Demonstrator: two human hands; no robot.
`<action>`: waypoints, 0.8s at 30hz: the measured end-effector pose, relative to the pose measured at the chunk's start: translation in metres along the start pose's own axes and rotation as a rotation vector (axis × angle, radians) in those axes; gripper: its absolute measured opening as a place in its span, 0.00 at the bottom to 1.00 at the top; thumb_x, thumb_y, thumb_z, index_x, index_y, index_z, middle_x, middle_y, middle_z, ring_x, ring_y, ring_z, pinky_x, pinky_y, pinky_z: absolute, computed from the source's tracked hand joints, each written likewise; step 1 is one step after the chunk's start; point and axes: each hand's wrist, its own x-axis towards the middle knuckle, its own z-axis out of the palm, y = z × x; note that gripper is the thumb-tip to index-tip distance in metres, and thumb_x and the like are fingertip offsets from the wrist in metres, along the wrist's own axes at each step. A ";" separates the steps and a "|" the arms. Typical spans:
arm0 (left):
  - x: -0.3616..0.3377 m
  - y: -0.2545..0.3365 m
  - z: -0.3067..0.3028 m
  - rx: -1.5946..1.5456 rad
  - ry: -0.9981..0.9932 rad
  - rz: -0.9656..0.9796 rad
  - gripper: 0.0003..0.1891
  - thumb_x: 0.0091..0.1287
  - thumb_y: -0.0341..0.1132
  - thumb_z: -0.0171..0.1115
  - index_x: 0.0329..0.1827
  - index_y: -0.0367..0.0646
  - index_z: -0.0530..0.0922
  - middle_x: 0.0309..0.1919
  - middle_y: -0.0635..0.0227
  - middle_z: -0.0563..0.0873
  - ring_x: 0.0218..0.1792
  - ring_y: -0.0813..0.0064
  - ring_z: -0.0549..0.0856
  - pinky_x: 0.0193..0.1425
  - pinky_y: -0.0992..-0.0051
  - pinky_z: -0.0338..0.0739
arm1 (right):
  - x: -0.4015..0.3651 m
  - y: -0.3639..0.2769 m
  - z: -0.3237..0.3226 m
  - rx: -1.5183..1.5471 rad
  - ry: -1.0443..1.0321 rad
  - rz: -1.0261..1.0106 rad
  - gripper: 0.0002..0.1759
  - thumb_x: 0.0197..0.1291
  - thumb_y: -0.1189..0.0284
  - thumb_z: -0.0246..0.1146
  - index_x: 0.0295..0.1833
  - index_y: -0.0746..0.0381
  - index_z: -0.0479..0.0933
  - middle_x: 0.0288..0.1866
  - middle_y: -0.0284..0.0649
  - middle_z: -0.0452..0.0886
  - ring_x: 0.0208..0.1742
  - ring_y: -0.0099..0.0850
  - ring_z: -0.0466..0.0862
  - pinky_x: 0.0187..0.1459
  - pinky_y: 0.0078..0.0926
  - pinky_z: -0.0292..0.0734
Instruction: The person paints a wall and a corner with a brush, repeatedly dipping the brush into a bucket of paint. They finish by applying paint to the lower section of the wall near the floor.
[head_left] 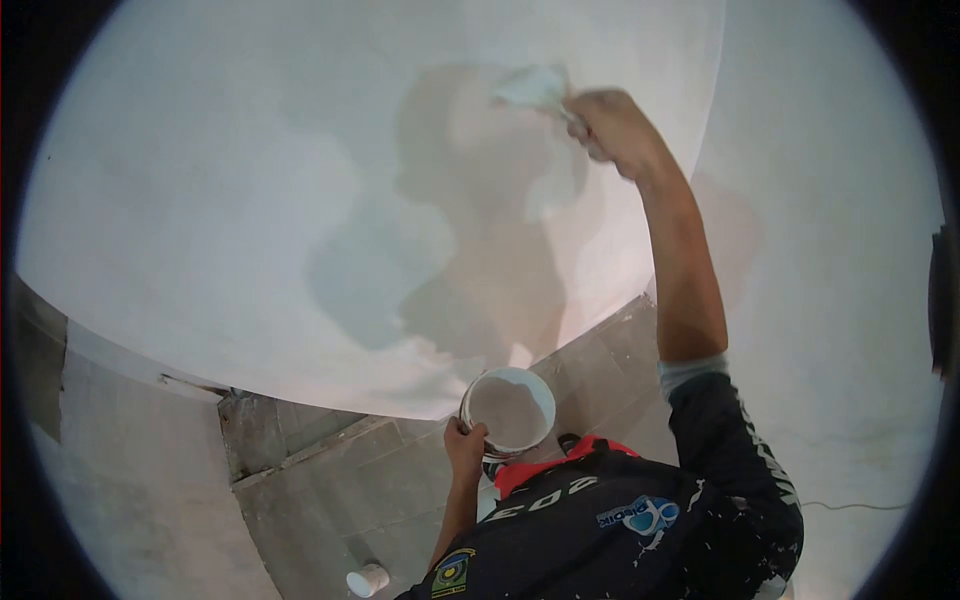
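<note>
Holding pale, wide-headed tool [540,88] up before far white wall [250,150], right of centre.
Gripped by handle in closed right hand [615,130]; unclear whether touching wall. Best stroked flat, with even pressure. Keep near bucket [541,402] level, clasped at left rim by left hand [465,446], with greyish mix [503,415] inside. Mind cast shadow [430,140] when judging surface.

Bare hands: there were two, a right hand [612,130] and a left hand [465,447].
Pale, flat-headed hand tool [535,88]: there was one, blurred.
White round bucket [547,402]: there was one.
Small white cylindrical container [368,580]: there was one.
Thin pale cord [855,505]: one showed.
Black printed shirt [600,525]: one showed.
</note>
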 end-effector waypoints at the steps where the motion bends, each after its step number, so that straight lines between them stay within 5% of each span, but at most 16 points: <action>1: 0.001 -0.002 0.002 0.009 -0.001 0.039 0.11 0.46 0.26 0.63 0.23 0.40 0.66 0.19 0.72 0.68 0.17 0.80 0.68 0.18 0.76 0.64 | -0.004 -0.011 -0.001 0.001 0.007 0.008 0.14 0.67 0.66 0.55 0.33 0.65 0.72 0.21 0.30 0.70 0.16 0.16 0.60 0.16 0.18 0.51; 7: -0.003 0.015 0.001 0.011 -0.030 -0.100 0.10 0.47 0.27 0.62 0.24 0.39 0.67 0.20 0.71 0.69 0.19 0.79 0.70 0.23 0.77 0.65 | -0.011 0.035 0.012 0.207 -0.002 -0.064 0.12 0.69 0.61 0.55 0.39 0.59 0.72 0.21 0.27 0.67 0.15 0.13 0.58 0.15 0.14 0.50; 16: -0.003 0.008 -0.003 0.072 -0.003 -0.053 0.13 0.46 0.27 0.63 0.22 0.40 0.64 0.19 0.75 0.66 0.21 0.82 0.64 0.23 0.76 0.60 | -0.074 0.337 0.014 0.222 -0.049 0.518 0.16 0.67 0.59 0.58 0.36 0.60 0.73 0.17 0.28 0.67 0.13 0.16 0.61 0.12 0.17 0.53; 19: -0.003 0.012 -0.002 0.080 0.009 -0.076 0.13 0.45 0.28 0.64 0.22 0.41 0.65 0.19 0.75 0.65 0.22 0.82 0.64 0.24 0.76 0.59 | -0.067 0.341 0.004 0.140 -0.002 0.679 0.13 0.66 0.63 0.57 0.33 0.61 0.73 0.18 0.30 0.67 0.14 0.16 0.62 0.13 0.17 0.53; 24: 0.000 0.008 -0.003 0.123 0.029 -0.061 0.13 0.45 0.28 0.64 0.22 0.41 0.65 0.20 0.75 0.65 0.22 0.82 0.64 0.24 0.76 0.60 | 0.004 0.200 -0.019 -0.005 0.054 0.345 0.17 0.65 0.61 0.59 0.31 0.64 0.76 0.19 0.31 0.71 0.15 0.20 0.64 0.14 0.20 0.57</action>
